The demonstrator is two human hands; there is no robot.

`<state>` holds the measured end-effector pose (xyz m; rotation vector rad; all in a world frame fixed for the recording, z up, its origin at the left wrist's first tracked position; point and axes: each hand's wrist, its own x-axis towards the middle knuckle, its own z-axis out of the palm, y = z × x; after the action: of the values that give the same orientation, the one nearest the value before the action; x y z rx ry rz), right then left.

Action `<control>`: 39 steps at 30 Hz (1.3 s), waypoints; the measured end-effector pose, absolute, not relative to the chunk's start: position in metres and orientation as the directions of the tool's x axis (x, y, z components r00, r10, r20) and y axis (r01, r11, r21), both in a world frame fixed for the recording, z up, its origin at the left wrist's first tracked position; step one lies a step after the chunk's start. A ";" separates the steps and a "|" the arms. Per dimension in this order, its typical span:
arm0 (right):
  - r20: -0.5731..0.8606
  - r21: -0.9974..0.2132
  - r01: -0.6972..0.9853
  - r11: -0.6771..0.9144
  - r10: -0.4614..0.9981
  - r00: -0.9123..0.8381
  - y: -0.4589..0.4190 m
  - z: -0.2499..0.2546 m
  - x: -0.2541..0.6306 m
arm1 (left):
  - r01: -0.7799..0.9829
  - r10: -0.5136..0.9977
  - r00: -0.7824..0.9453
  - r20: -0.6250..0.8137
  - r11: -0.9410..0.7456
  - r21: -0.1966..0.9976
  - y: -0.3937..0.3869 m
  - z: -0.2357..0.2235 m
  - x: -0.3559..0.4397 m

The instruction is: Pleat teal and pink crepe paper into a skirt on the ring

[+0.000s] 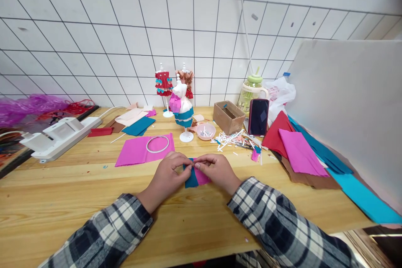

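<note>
Between my two hands, just above the wooden table, is a small piece of crepe paper [191,180], teal on its left and magenta on its right. My left hand [176,169] pinches its top edge with thumb and forefinger. Close beside it, my right hand [216,169] pinches the same edge; the fingertips nearly meet. Behind my hands stands a miniature white dress form [180,92] with a teal and white ruffled skirt and a magenta piece on its front. A magenta sheet [133,150] lies beyond my left hand with a white ring [157,144] on it.
Two more dressed forms, one in red [163,83], stand behind. A pink dish [206,131], a cardboard box [229,116], paper scraps [230,139] and a propped phone [258,117] are right of centre. Folded coloured papers [303,153] lie at right, a power strip [65,138] at left.
</note>
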<state>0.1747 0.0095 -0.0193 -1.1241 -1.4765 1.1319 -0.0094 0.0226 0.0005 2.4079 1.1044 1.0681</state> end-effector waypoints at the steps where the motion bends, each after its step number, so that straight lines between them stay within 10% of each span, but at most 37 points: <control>1: 0.126 -0.984 0.109 0.142 0.982 -0.144 0.010 -0.021 0.174 | 0.537 0.740 0.437 0.511 -0.671 0.512 0.023 0.000 -0.009; 17: 0.183 -0.969 0.141 0.202 0.973 -0.139 0.026 -0.005 0.213 | 0.661 0.828 0.403 0.390 -0.557 0.502 0.040 -0.004 -0.016; 26: 0.262 -0.715 0.606 0.348 0.937 -0.230 0.039 -0.036 0.213 | 0.738 0.892 0.446 0.078 -0.416 0.532 0.058 -0.007 0.012; 39: 0.200 -0.808 0.521 0.275 0.960 -0.195 0.024 -0.031 0.193 | 0.740 0.895 0.441 0.063 -0.403 0.538 0.043 -0.009 0.007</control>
<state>0.1931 0.0243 -0.0312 -1.3406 -1.8313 0.7795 0.0068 0.0435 -0.0089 2.2629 1.3788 0.4805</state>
